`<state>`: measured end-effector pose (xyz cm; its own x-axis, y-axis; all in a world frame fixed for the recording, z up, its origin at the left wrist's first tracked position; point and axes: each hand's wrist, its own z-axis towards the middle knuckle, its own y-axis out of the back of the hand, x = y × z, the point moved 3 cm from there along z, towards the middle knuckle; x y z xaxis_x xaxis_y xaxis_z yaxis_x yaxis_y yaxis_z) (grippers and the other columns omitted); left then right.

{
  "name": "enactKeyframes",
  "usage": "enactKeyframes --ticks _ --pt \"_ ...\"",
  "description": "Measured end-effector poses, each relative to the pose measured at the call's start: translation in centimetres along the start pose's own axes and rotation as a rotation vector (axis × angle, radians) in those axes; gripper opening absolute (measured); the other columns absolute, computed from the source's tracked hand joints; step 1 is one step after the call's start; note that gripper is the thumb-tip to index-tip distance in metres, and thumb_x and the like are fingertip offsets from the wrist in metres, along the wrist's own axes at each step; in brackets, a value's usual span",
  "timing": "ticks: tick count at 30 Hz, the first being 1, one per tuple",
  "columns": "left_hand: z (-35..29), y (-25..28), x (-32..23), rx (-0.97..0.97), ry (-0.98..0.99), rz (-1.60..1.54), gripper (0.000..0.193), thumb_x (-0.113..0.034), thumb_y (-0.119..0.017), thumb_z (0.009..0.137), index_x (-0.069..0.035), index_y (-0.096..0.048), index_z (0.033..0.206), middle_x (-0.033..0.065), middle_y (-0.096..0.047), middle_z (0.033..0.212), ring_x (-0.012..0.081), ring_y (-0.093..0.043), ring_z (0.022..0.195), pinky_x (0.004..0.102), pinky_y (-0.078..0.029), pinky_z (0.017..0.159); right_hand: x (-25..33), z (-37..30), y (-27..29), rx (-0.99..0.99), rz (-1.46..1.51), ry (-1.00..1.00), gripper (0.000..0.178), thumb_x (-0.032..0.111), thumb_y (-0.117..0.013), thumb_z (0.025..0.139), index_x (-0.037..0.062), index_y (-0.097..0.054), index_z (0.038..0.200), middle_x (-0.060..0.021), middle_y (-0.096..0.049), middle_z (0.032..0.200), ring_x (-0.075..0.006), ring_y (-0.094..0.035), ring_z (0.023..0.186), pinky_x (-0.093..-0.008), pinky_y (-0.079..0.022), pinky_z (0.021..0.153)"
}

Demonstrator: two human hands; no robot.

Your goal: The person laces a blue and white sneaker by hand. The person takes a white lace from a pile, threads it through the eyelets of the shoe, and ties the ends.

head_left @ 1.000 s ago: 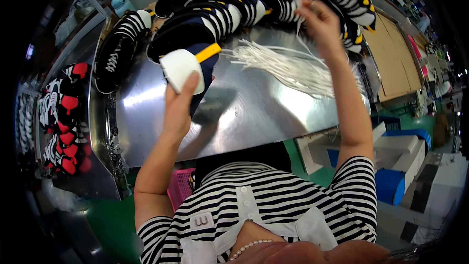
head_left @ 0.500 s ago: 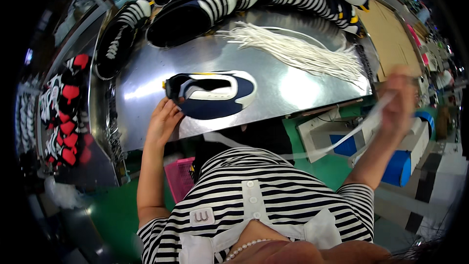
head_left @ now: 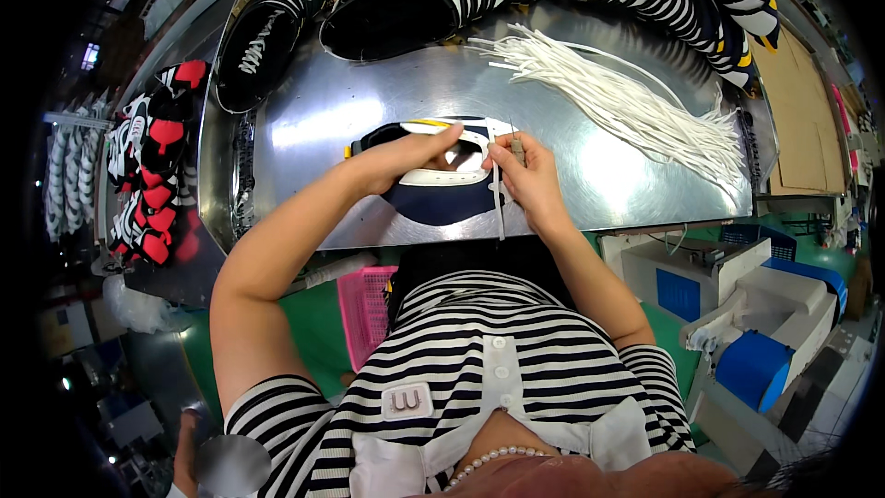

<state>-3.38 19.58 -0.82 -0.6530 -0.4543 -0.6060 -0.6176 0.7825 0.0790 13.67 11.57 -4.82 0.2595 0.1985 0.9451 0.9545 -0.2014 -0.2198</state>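
Far left: a stack of red, black and white shoe uppers. Next, a row of black shoe uppers with white bands, nested on the bare metal table. Below the table edge, a pink perforated plastic basket.

Centre: the left hand, thumb laid across the throat of one navy-and-white shoe upper, other fingers lost in its opening; firmness of hold cannot be told. Upper lies flat near the table's front edge.

At its right end, one narrow white lace, pinched between thumb and forefinger of the right hand, which also holds a slim needle-tipped tool. Risks, as judged: slipping, the point could prick the left hand or mark the upper; the dangling lace could snag or twist.

Right: a loose bundle of white laces.
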Motion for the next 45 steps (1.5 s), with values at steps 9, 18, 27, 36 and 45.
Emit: enactKeyframes --ticks 9,18,27,36,45 --pt "1.0 -4.1 0.8 0.126 -0.415 -0.690 0.050 -0.038 -0.052 0.100 0.005 -0.053 0.126 0.0125 -0.059 0.121 0.0194 -0.055 0.116 0.0316 -0.039 0.107 1.6 -1.5 0.1 -0.031 0.122 0.155 0.013 0.013 -0.061 0.095 -0.0001 -0.063 0.095 -0.0041 -0.067 0.079 -0.0071 -0.061 0.076 -0.0193 -0.046 0.071" --pt "-0.7 -5.6 1.0 -0.146 -0.670 -0.655 0.024 -0.020 -0.063 0.095 -0.001 -0.067 0.109 0.0023 -0.067 0.098 0.0092 -0.060 0.090 0.0230 -0.048 0.078 3.0 -3.5 -0.4 0.017 -0.089 0.133 0.010 0.013 -0.059 0.094 0.0031 -0.062 0.090 -0.0003 -0.065 0.071 -0.0019 -0.048 0.060 -0.0182 -0.036 0.056" --pt "-1.3 -6.1 2.1 -0.285 -0.717 -0.653 0.021 -0.014 -0.069 0.091 -0.001 -0.069 0.107 0.0024 -0.069 0.101 0.0084 -0.063 0.088 0.0220 -0.049 0.076 3.3 -5.2 -0.7 0.043 -0.249 0.180 0.017 0.015 -0.062 0.094 0.0000 -0.056 0.100 -0.0043 -0.066 0.078 -0.0054 -0.052 0.058 -0.0218 -0.040 0.052" --pt "-1.1 -6.2 2.5 -0.302 -0.737 -0.594 0.020 -0.010 -0.067 0.091 0.000 -0.068 0.108 0.0057 -0.070 0.101 0.0120 -0.066 0.091 0.0246 -0.051 0.083 4.4 -5.3 0.4 0.097 -0.422 0.245 0.016 0.007 -0.058 0.096 -0.0028 -0.054 0.107 -0.0120 -0.072 0.089 -0.0080 -0.059 0.059 -0.0228 -0.047 0.053" --pt "-2.2 -7.2 1.8 -0.712 -1.046 0.281 0.027 -0.012 -0.064 0.091 0.000 -0.064 0.115 0.0109 -0.069 0.111 0.0209 -0.066 0.102 0.0285 -0.049 0.088 4.0 -3.3 0.1 0.026 -0.616 0.394 0.021 0.009 -0.058 0.092 -0.0026 -0.047 0.105 -0.0194 -0.068 0.081 -0.0396 -0.066 0.071 -0.0422 -0.051 0.063"
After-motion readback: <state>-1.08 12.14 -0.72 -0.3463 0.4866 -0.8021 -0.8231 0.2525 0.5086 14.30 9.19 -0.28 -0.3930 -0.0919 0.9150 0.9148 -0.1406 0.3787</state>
